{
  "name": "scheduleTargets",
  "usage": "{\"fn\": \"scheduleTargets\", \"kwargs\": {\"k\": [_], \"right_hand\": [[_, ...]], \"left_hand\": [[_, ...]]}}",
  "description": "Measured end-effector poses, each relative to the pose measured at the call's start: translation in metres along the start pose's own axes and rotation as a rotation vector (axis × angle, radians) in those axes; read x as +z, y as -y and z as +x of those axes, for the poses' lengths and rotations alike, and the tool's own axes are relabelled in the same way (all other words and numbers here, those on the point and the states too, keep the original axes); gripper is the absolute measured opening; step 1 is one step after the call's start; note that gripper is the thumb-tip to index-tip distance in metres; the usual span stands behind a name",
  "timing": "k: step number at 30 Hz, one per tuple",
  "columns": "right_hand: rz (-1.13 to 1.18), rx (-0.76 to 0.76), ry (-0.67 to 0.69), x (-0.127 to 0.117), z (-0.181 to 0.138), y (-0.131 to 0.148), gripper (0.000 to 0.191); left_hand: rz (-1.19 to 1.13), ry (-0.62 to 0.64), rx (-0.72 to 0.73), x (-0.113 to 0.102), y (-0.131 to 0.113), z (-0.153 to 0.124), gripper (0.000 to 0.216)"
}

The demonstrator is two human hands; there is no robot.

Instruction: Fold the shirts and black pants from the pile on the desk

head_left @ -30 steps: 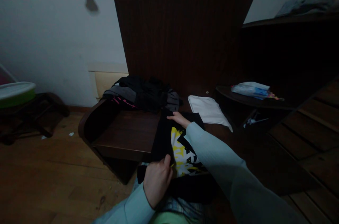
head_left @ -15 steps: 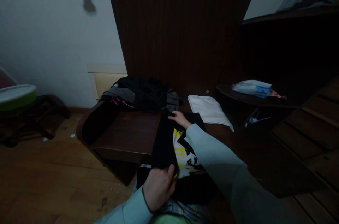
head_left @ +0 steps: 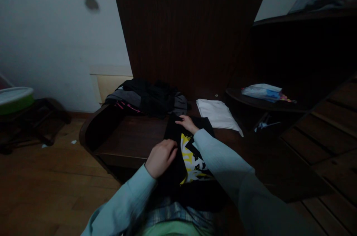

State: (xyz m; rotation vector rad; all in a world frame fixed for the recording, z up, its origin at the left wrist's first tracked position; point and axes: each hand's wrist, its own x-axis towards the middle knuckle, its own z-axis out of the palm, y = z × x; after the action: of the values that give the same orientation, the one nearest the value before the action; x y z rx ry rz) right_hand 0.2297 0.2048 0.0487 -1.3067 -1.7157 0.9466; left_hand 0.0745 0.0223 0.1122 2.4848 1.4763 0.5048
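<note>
A black T-shirt (head_left: 171, 171) with a yellow and white print lies partly folded in front of me, across the dark wooden bench and towards my lap. Its left side is turned inward over the edge of the print. My right hand (head_left: 188, 123) reaches over the shirt, thumb and fingertips closed on the black cloth near its far edge. On the folded left part rests my left hand (head_left: 161, 158), fingers loosely bent and thumb apart, with no cloth pinched between them. The fingertips are partly hidden.
Dark and grey clothes (head_left: 150, 98) are heaped at the back of the bench (head_left: 125, 137). A folded white cloth (head_left: 219, 113) lies right of the shirt. A plastic packet (head_left: 262, 92) sits on the side shelf. At far left, a green tub (head_left: 16, 100) stands on a low stool.
My left hand has let go of the shirt's near part and moved up along the folded side. My right hand stays at the far edge.
</note>
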Motion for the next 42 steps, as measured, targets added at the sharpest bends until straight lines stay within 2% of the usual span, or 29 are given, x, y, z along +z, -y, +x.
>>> {"fn": "scheduleTargets", "kwargs": {"k": [3,5,8,10,12,17,21,24,31,38,40,42], "right_hand": [[-0.018,0.003,-0.006,0.0,-0.002,0.002,0.018],[-0.038,0.002,-0.009,0.0,-0.003,0.004,0.018],[-0.065,-0.013,-0.018,-0.001,-0.005,0.007,0.018],[-0.068,-0.021,-0.017,-0.002,-0.006,0.008,0.018],[-0.053,-0.026,-0.01,-0.002,-0.007,0.007,0.018],[-0.014,-0.03,-0.006,0.0,-0.003,0.001,0.018],[-0.033,-0.051,-0.03,0.001,0.0,-0.004,0.019],[-0.054,-0.061,-0.031,0.0,0.001,-0.005,0.018],[0.008,-0.064,0.004,-0.001,-0.001,-0.003,0.018],[0.11,-0.026,0.024,-0.001,-0.001,-0.002,0.019],[0.143,-0.008,0.026,-0.001,-0.001,-0.002,0.018],[0.156,0.007,0.026,0.0,0.0,-0.002,0.018]], "left_hand": [[0.03,-0.041,0.018,0.009,0.015,0.021,0.032],[0.022,-0.045,0.055,0.019,0.015,0.019,0.038],[-0.025,-0.053,0.147,0.033,0.002,-0.004,0.048],[-0.011,-0.003,0.194,0.044,-0.011,-0.024,0.06],[0.058,0.026,0.177,0.058,-0.022,-0.042,0.077],[0.246,-0.148,0.002,0.098,-0.022,-0.063,0.072],[0.329,-0.302,0.056,0.115,-0.011,-0.066,0.063],[0.321,-0.359,0.186,0.11,-0.007,-0.068,0.057],[0.167,-0.415,0.35,0.071,-0.001,-0.083,0.043],[0.2,-0.192,0.43,0.072,-0.001,-0.083,0.036],[0.169,-0.158,0.415,0.071,-0.003,-0.083,0.04],[0.128,-0.175,0.382,0.067,-0.006,-0.082,0.044]]}}
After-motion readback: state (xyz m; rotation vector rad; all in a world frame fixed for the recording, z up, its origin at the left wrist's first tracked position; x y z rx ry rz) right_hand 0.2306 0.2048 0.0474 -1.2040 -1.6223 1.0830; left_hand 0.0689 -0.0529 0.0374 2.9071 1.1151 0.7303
